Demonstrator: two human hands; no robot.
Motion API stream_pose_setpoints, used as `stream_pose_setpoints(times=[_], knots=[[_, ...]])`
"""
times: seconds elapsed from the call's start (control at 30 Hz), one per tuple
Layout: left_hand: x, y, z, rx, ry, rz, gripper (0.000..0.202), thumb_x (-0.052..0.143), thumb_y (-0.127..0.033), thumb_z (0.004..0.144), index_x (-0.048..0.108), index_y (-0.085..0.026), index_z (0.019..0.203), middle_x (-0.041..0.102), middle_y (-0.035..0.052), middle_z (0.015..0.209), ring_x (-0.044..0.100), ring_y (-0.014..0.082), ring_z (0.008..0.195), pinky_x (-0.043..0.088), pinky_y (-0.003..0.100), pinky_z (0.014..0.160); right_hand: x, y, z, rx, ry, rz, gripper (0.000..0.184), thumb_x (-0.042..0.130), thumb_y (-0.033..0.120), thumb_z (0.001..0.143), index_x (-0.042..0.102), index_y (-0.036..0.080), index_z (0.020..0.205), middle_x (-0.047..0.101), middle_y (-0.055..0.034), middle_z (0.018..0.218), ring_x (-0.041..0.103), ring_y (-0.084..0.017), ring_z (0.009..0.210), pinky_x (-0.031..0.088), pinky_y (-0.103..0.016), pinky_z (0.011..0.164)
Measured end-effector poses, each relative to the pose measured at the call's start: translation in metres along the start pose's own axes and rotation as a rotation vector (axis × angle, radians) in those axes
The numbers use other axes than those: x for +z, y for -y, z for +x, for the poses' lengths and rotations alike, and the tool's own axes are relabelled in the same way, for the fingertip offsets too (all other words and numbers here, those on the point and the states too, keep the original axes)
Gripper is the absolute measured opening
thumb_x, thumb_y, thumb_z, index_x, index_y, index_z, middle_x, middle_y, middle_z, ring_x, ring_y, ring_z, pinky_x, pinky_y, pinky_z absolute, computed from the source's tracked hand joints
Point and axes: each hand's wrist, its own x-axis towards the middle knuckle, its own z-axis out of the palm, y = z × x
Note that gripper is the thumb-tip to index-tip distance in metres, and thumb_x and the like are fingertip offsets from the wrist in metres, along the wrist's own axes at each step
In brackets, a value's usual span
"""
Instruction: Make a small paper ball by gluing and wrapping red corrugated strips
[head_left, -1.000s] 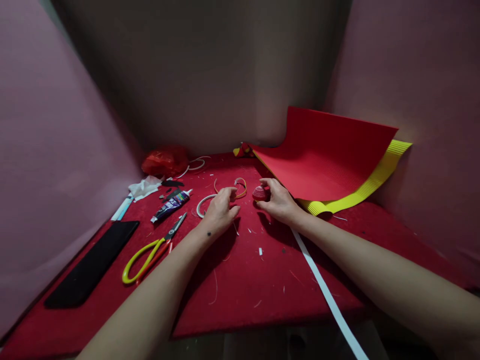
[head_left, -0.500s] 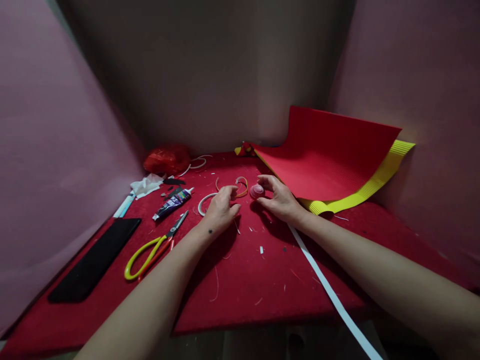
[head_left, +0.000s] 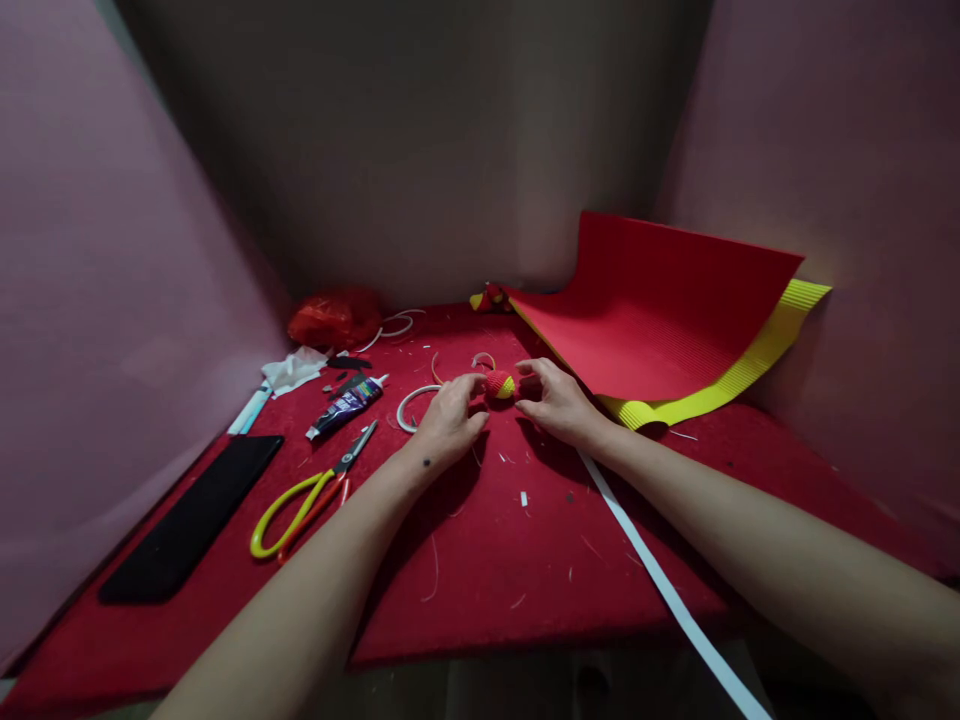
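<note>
A small rounded piece of ridged red and yellow coiled paper (head_left: 500, 386) is between my two hands, above the red cloth. My left hand (head_left: 451, 415) has its curled fingertips at the piece's left side. From the right, the finger and thumb of my right hand (head_left: 557, 402) curve around its other end. The exact contact points are too small to make out. Behind my left hand lies a white paper ring (head_left: 409, 408), partly hidden by the fingers. A thin curled strip (head_left: 486, 358) lies just beyond the piece.
Scissors (head_left: 315, 500), a glue tube (head_left: 345, 408), a black slab (head_left: 191, 520) and a crumpled tissue (head_left: 295, 371) lie left. A red plastic bag (head_left: 334, 318) sits behind. Red corrugated sheet (head_left: 667, 310) and yellow sheet (head_left: 739, 385) stand right. A white strip (head_left: 660, 580) crosses the front edge.
The coiled piece has moved slightly left and turned: its pinkish spiral face showed before, and its red and yellow side shows now. My left hand has come right, up to it.
</note>
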Motion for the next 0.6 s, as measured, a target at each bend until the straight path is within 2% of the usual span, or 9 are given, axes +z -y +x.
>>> stream_pose_setpoints(times=[0.13, 0.23, 0.37, 0.5, 0.6], knots=[[0.005, 0.0, 0.001, -0.004, 0.007, -0.008, 0.045, 0.054, -0.007, 0.073, 0.048, -0.017, 0.116, 0.063, 0.0111, 0.113, 0.06, 0.0238, 0.106, 0.045, 0.042, 0.094, -0.002, 0.003, 0.003, 0.007, 0.015, -0.011, 0.049, 0.063, 0.011, 0.071, 0.054, 0.016, 0.119, 0.06, -0.0118, 0.112, 0.06, -0.024, 0.103, 0.049, -0.038, 0.089], [0.008, 0.001, 0.002, -0.012, 0.004, -0.01, 0.046, 0.055, -0.008, 0.073, 0.048, -0.019, 0.118, 0.065, 0.0105, 0.111, 0.061, 0.0251, 0.105, 0.046, 0.045, 0.092, -0.003, 0.007, 0.008, 0.029, 0.032, -0.015, 0.048, 0.066, 0.016, 0.072, 0.056, 0.017, 0.119, 0.062, -0.0116, 0.111, 0.062, -0.024, 0.099, 0.05, -0.039, 0.088], [0.01, -0.003, 0.002, 0.006, 0.018, -0.02, 0.042, 0.054, -0.007, 0.073, 0.053, -0.021, 0.113, 0.067, 0.0072, 0.108, 0.062, 0.0241, 0.102, 0.047, 0.043, 0.091, -0.003, 0.011, 0.01, 0.064, 0.048, -0.007, 0.027, 0.065, 0.015, 0.073, 0.064, 0.018, 0.1, 0.067, -0.0074, 0.097, 0.065, -0.019, 0.084, 0.052, -0.034, 0.077], [0.009, -0.008, 0.001, 0.026, 0.001, -0.041, 0.037, 0.053, -0.006, 0.074, 0.055, -0.018, 0.11, 0.066, 0.0086, 0.11, 0.061, 0.0218, 0.103, 0.047, 0.04, 0.092, -0.005, 0.014, 0.009, 0.127, -0.015, -0.016, 0.01, 0.064, 0.019, 0.075, 0.06, 0.017, 0.084, 0.067, -0.0036, 0.081, 0.062, -0.016, 0.072, 0.049, -0.03, 0.067], [0.009, -0.01, 0.001, 0.028, -0.02, -0.053, 0.03, 0.054, -0.007, 0.074, 0.057, -0.017, 0.102, 0.067, 0.0081, 0.105, 0.061, 0.0215, 0.101, 0.047, 0.039, 0.091, -0.007, 0.014, 0.008, 0.157, -0.049, -0.041, 0.013, 0.067, 0.024, 0.073, 0.055, 0.019, 0.074, 0.062, -0.0009, 0.072, 0.058, -0.016, 0.067, 0.046, -0.028, 0.062]])
